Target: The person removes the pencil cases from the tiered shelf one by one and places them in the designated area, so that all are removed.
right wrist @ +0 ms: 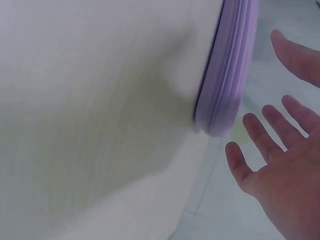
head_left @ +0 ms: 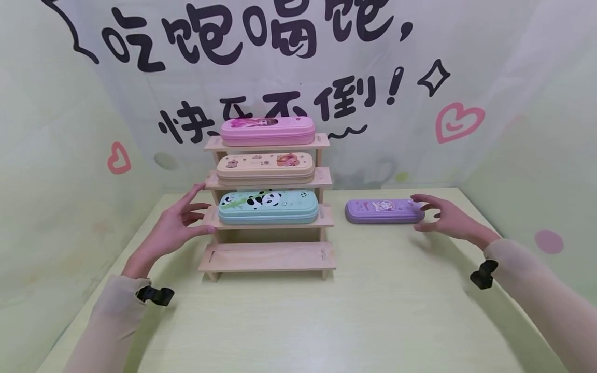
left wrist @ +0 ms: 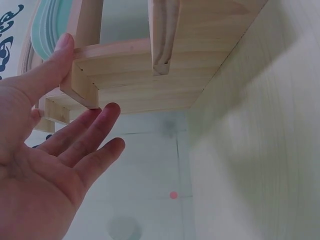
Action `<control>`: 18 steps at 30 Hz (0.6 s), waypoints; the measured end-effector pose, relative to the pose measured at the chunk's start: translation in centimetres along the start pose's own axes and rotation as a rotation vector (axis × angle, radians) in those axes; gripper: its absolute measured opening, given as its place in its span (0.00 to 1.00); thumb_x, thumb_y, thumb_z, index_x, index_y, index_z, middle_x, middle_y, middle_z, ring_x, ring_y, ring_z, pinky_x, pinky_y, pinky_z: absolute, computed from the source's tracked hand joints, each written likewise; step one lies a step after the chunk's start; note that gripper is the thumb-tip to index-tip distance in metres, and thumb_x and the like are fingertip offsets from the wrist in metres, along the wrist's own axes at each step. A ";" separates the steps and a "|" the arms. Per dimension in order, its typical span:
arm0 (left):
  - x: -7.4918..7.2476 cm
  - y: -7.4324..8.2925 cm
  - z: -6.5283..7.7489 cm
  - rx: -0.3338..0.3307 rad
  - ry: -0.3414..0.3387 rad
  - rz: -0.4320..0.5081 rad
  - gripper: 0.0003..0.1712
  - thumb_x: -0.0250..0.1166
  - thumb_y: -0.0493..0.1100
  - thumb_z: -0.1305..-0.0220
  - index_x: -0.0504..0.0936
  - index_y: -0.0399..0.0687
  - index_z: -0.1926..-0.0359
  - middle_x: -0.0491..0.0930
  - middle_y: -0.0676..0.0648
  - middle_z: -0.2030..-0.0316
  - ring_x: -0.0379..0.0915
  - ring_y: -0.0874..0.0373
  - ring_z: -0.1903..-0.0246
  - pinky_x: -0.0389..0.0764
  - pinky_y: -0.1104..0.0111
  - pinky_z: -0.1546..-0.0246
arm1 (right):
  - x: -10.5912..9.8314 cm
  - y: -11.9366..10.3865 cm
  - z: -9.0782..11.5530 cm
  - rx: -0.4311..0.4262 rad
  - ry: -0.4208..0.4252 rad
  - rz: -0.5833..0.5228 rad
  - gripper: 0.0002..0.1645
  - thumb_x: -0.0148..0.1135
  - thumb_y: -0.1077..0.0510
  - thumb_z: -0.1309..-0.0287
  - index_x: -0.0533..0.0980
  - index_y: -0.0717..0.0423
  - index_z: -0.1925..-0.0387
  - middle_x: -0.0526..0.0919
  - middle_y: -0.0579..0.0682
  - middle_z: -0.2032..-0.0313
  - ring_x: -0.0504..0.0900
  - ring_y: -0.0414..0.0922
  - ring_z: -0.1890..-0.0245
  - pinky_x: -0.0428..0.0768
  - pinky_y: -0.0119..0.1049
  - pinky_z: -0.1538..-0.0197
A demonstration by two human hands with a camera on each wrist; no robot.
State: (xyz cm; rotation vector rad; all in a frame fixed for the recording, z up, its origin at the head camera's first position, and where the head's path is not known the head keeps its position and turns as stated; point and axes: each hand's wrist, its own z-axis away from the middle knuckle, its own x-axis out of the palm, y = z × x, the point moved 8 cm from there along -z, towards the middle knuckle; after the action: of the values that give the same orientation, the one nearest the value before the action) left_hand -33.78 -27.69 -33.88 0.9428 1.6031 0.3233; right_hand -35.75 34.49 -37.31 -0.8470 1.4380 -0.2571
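On the upper tiers of a wooden stepped rack (head_left: 267,256) lie a pink pencil case (head_left: 268,133), a beige one (head_left: 266,170) below it and a mint panda pencil case (head_left: 268,208) below that. My left hand (head_left: 174,225) is at the rack's left side; its thumb rests at the end of the panda case's tier. In the left wrist view the other visible fingers of the left hand (left wrist: 55,160) are loosely extended beside the wood. A purple pencil case (head_left: 382,211) lies on the table, and my right hand (head_left: 445,217) is spread around its right end, fingers apart from it in the right wrist view.
The pale wooden table (head_left: 298,321) runs back to a printed cloth wall (head_left: 396,150) with black lettering and hearts. Similar cloth walls stand at left and right. The rack's lowest shelf lies close above the tabletop. Each sleeve carries a black strap.
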 end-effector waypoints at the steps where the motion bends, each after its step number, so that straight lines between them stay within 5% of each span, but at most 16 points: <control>1: 0.0 0.0 0.0 -0.001 0.000 -0.002 0.66 0.82 0.48 0.42 0.47 0.71 0.14 0.78 0.33 0.35 0.80 0.34 0.41 0.78 0.46 0.39 | 0.1 -0.5 0.3 -0.010 0.005 -0.006 0.51 0.79 0.59 0.41 0.63 0.65 0.23 0.70 0.66 0.29 0.73 0.65 0.36 0.71 0.71 0.37; 18: 0.0 -0.1 0.0 -0.021 -0.003 -0.009 0.67 0.83 0.48 0.42 0.46 0.73 0.14 0.77 0.33 0.34 0.79 0.34 0.41 0.78 0.44 0.38 | 3.5 -8.0 2.4 -0.156 0.082 0.038 0.42 0.80 0.58 0.41 0.72 0.63 0.29 0.77 0.62 0.35 0.78 0.62 0.40 0.78 0.60 0.42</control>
State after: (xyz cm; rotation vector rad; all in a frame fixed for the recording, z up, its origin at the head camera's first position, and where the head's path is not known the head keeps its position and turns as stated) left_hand -33.78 -27.76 -33.96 0.9199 1.5982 0.3316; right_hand -30.33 27.60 -35.00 -0.9429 1.5649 -0.1539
